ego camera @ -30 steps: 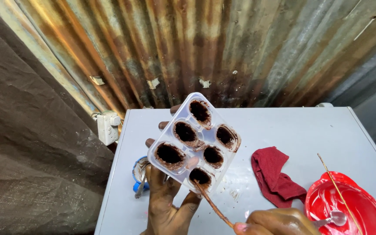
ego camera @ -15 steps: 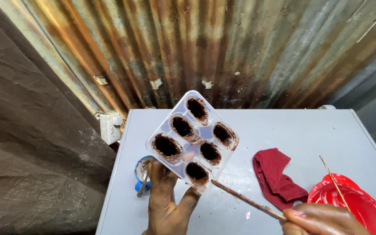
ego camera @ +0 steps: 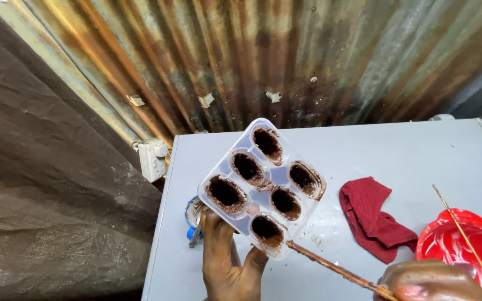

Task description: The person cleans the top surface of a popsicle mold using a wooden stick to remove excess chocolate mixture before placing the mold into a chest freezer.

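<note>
Left hand grips the clear plastic mould tray from beneath, thumb up its near edge, tray lifted clear of the grey table and tilted toward the camera; five of its oval cavities are lined with brown paste. Right hand, at 4 o'clock from the tray, is closed around a thin paste-coated stick, whose tip sits just at the tray's near corner, beside the cavity at 6 o'clock. A crumpled red cloth lies on the table at 3 o'clock; a red bowl with a second thin stick leaning in it sits further right. A blue-rimmed container shows partly behind the tray at 8 o'clock. Risk, as I judge it: the tray rests on fingertips only, so a firm poke could tip it or flex it and crack the linings; the loaded stick may drip on the table. Against half a second ago, the stick tip has closed in on the tray's near corner, while the tray's tilt and hold look unchanged.
</note>
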